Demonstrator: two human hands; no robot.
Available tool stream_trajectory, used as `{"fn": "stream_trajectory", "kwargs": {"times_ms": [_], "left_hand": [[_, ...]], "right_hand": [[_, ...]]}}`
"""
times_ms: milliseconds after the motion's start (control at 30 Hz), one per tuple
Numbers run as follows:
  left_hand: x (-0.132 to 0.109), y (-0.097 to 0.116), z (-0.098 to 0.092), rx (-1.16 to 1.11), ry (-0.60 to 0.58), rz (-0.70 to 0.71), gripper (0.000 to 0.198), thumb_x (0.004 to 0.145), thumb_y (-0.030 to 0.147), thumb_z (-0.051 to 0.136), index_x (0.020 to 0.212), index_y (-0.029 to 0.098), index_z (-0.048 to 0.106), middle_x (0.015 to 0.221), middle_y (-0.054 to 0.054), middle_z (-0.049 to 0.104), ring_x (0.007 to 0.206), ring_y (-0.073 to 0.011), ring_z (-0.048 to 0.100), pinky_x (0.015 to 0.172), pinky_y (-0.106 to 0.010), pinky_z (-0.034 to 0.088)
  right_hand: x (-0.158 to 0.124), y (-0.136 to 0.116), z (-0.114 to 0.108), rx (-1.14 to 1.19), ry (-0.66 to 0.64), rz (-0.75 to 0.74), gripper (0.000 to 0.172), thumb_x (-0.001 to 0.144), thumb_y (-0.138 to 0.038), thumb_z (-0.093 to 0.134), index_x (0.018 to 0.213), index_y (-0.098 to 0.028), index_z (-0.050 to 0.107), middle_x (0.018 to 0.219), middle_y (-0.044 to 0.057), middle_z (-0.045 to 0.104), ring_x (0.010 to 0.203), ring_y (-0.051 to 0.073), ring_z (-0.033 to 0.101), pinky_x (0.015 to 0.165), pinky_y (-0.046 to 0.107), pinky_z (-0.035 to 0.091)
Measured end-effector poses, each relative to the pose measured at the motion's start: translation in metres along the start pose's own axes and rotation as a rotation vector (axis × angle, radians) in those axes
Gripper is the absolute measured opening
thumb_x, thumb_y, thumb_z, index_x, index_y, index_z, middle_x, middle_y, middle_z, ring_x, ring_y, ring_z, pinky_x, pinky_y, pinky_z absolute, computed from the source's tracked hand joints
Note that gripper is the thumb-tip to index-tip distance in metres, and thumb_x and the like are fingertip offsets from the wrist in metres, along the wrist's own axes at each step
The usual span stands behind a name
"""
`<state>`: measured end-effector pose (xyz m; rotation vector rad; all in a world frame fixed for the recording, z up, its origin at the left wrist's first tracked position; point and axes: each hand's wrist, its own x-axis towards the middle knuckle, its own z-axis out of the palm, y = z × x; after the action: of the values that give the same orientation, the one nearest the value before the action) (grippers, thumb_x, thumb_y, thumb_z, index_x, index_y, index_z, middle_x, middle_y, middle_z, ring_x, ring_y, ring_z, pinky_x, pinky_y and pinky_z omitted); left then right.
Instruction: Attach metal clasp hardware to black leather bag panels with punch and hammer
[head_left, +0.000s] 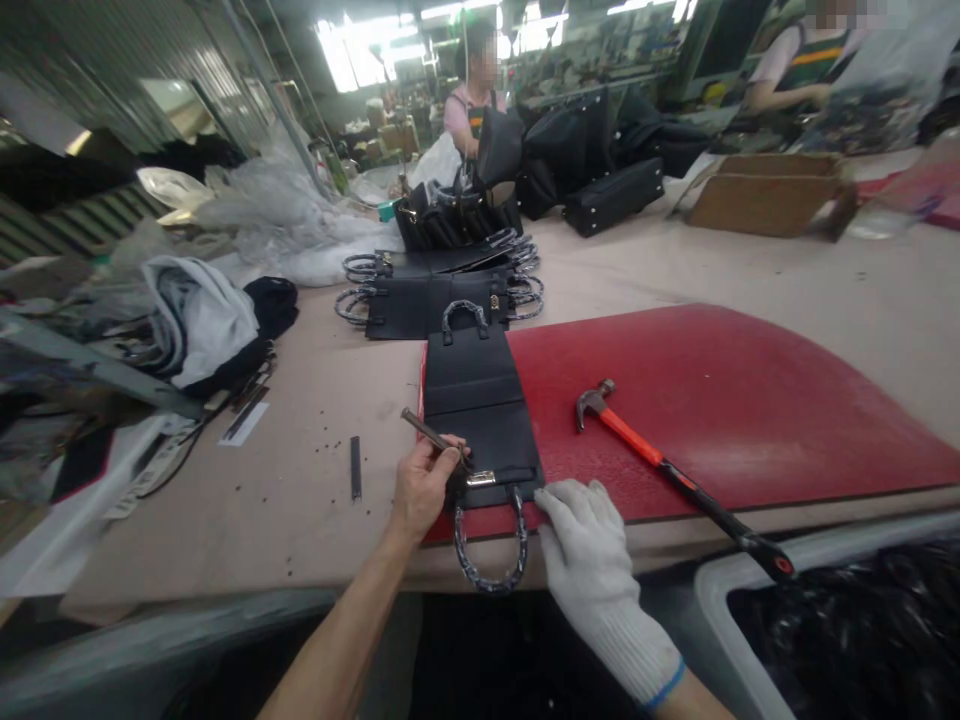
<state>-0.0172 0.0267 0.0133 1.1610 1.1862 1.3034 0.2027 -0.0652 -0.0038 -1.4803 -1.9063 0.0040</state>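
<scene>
A flat black bag piece (480, 410) with a handle loop at each end lies on a red mat (712, 400) at the table's near edge. My bare left hand (421, 487) is closed on a thin metal tool (427, 432), its tip at the gold clasp (480, 479) on the piece's near end. My right hand (589, 545), in a white knit glove, rests with fingers flat on the mat beside the piece's near right corner, holding nothing. The near handle (491, 550) hangs over the table edge.
An orange-and-black claw hammer (667, 465) lies on the mat to the right. More black bag pieces (435, 290) are stacked beyond, with finished black bags (592, 170) farther back. Cloth and plastic clutter the left. A cardboard box (765, 190) sits far right. Two people work at the far side.
</scene>
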Motion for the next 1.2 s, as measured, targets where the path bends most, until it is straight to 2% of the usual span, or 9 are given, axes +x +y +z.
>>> {"fn": "stream_trajectory", "kwargs": {"times_ms": [133, 300, 367, 500, 667, 833, 967, 1133, 1200], "left_hand": [[-0.01, -0.002, 0.011, 0.161, -0.106, -0.039, 0.028, 0.088, 0.042, 0.069, 0.098, 0.015, 0.072, 0.095, -0.008, 0.077, 0.088, -0.0213, 0.075, 0.08, -0.03, 0.058], [-0.037, -0.001, 0.007, 0.153, -0.113, -0.094, 0.031, 0.089, 0.044, 0.068, 0.1, 0.015, 0.073, 0.097, -0.009, 0.077, 0.089, -0.0213, 0.075, 0.077, -0.029, 0.059], [-0.045, -0.001, 0.006, 0.104, -0.112, -0.125, 0.032, 0.088, 0.046, 0.071, 0.098, 0.015, 0.073, 0.098, -0.009, 0.076, 0.087, -0.0209, 0.075, 0.078, -0.029, 0.059], [-0.052, 0.003, 0.006, 0.023, -0.119, -0.195, 0.035, 0.084, 0.048, 0.076, 0.094, 0.014, 0.074, 0.095, -0.008, 0.076, 0.083, -0.0198, 0.075, 0.078, -0.03, 0.06], [-0.043, 0.02, 0.019, -0.113, -0.103, -0.261, 0.036, 0.079, 0.048, 0.082, 0.091, 0.015, 0.073, 0.094, -0.007, 0.077, 0.082, -0.0199, 0.075, 0.078, -0.031, 0.059], [-0.024, 0.029, 0.042, -0.113, -0.16, -0.225, 0.033, 0.08, 0.045, 0.081, 0.09, 0.015, 0.075, 0.097, -0.008, 0.078, 0.087, -0.0176, 0.072, 0.084, -0.028, 0.056], [-0.015, 0.027, 0.05, -0.102, -0.22, -0.236, 0.034, 0.079, 0.046, 0.081, 0.09, 0.014, 0.076, 0.095, -0.01, 0.079, 0.087, -0.0195, 0.071, 0.084, -0.029, 0.055], [-0.015, 0.03, 0.047, -0.249, -0.184, -0.307, 0.039, 0.071, 0.049, 0.088, 0.085, 0.015, 0.075, 0.089, -0.008, 0.079, 0.088, -0.0209, 0.073, 0.086, -0.032, 0.056], [-0.016, 0.031, 0.045, -0.258, -0.188, -0.305, 0.039, 0.071, 0.049, 0.088, 0.085, 0.015, 0.076, 0.09, -0.008, 0.079, 0.089, -0.0213, 0.073, 0.087, -0.033, 0.056]], "right_hand": [[-0.021, -0.011, -0.014, 0.245, 0.022, 0.203, 0.022, 0.093, -0.021, 0.053, 0.106, -0.023, 0.071, 0.107, 0.008, 0.073, 0.102, 0.027, 0.065, 0.1, 0.048, 0.048], [-0.041, -0.024, -0.021, 0.94, -0.214, 1.085, 0.029, 0.09, -0.049, 0.063, 0.091, -0.02, 0.069, 0.084, 0.007, 0.071, 0.074, 0.023, 0.067, 0.068, 0.036, 0.053], [-0.039, -0.027, -0.02, 1.312, -0.218, 1.246, 0.036, 0.084, -0.053, 0.07, 0.094, -0.019, 0.067, 0.09, 0.008, 0.072, 0.075, 0.022, 0.068, 0.067, 0.034, 0.053], [-0.024, -0.03, -0.016, 1.627, -0.195, 1.245, 0.041, 0.076, -0.05, 0.081, 0.097, -0.018, 0.066, 0.092, 0.007, 0.072, 0.081, 0.023, 0.069, 0.078, 0.04, 0.055], [-0.008, -0.037, -0.016, 1.522, -0.196, 1.202, 0.039, 0.078, -0.05, 0.079, 0.096, -0.018, 0.066, 0.079, 0.003, 0.067, 0.063, 0.018, 0.06, 0.058, 0.031, 0.049], [0.007, -0.037, -0.017, 1.507, -0.169, 1.016, 0.032, 0.078, -0.045, 0.079, 0.094, -0.02, 0.068, 0.08, 0.002, 0.068, 0.068, 0.018, 0.059, 0.067, 0.032, 0.051], [0.016, -0.031, -0.017, 1.449, -0.274, 1.0, 0.024, 0.078, -0.039, 0.076, 0.081, -0.018, 0.065, 0.064, -0.002, 0.058, 0.053, 0.012, 0.047, 0.051, 0.025, 0.041], [0.02, -0.028, -0.015, 1.553, -0.286, 0.941, 0.024, 0.079, -0.032, 0.074, 0.098, -0.018, 0.073, 0.088, 0.004, 0.071, 0.077, 0.02, 0.061, 0.077, 0.034, 0.052], [0.021, -0.029, -0.013, 1.614, -0.316, 0.974, 0.026, 0.079, -0.032, 0.073, 0.101, -0.018, 0.074, 0.091, 0.005, 0.072, 0.078, 0.021, 0.063, 0.078, 0.036, 0.052]]}}
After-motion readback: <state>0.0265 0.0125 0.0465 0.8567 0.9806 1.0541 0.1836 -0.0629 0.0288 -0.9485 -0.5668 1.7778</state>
